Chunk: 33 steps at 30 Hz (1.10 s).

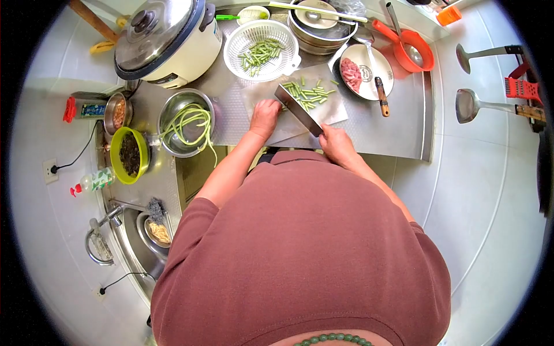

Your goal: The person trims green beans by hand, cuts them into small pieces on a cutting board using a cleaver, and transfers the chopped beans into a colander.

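My right hand [337, 143] is closed round the handle of a cleaver [299, 111], whose broad blade slants up and left over a pale cutting board [333, 111]. Beside the blade's far end, my left hand [266, 117] has its fingers curled down at the board's left part; what they hold, if anything, is hidden. Cut green bean pieces [309, 95] lie on the board to the right of the blade. More pieces fill part of a white colander [232, 53] behind the board. Long uncut beans [193, 124] rest in a steel bowl [164, 138] at the left.
A rice cooker [196, 57] stands at the back left. Sliced meat [351, 74] and a small knife [381, 97] are on a plate [382, 62] at the right, near a red strainer [427, 53]. A yellow-green bowl [115, 154] and the sink [130, 230] are at the left.
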Each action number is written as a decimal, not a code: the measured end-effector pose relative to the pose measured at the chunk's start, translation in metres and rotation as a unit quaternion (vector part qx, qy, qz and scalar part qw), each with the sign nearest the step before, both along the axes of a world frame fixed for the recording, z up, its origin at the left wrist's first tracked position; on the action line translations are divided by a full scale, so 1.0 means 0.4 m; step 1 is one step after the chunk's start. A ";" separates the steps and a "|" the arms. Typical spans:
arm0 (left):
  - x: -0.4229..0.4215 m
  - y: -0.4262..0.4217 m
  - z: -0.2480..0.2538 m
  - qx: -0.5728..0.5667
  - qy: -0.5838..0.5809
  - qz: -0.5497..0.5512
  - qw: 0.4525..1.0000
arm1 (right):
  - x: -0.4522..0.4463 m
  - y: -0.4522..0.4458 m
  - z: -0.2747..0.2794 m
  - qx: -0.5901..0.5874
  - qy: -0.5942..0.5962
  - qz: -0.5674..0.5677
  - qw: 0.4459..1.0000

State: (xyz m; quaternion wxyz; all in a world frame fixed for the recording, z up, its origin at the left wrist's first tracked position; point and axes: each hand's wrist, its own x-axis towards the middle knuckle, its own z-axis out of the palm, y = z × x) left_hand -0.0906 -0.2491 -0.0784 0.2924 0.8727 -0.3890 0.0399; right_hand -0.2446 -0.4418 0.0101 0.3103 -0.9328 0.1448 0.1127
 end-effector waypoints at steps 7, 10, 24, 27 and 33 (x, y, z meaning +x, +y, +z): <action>0.019 0.062 0.044 -0.057 0.019 0.094 0.994 | -0.005 0.008 0.005 -0.006 0.005 -0.008 1.000; 0.009 0.099 0.061 -0.005 0.029 0.111 0.993 | -0.001 0.008 0.006 -0.005 0.011 -0.002 1.000; -0.060 0.069 0.082 0.092 -0.028 0.120 0.988 | 0.005 0.023 0.065 0.021 -0.020 0.045 0.999; -0.055 0.076 0.074 0.094 -0.020 0.116 0.989 | 0.003 0.032 0.039 0.013 -0.036 0.064 0.997; -0.051 0.083 0.062 0.089 -0.019 0.102 0.991 | -0.003 0.048 0.032 0.014 -0.010 0.049 0.999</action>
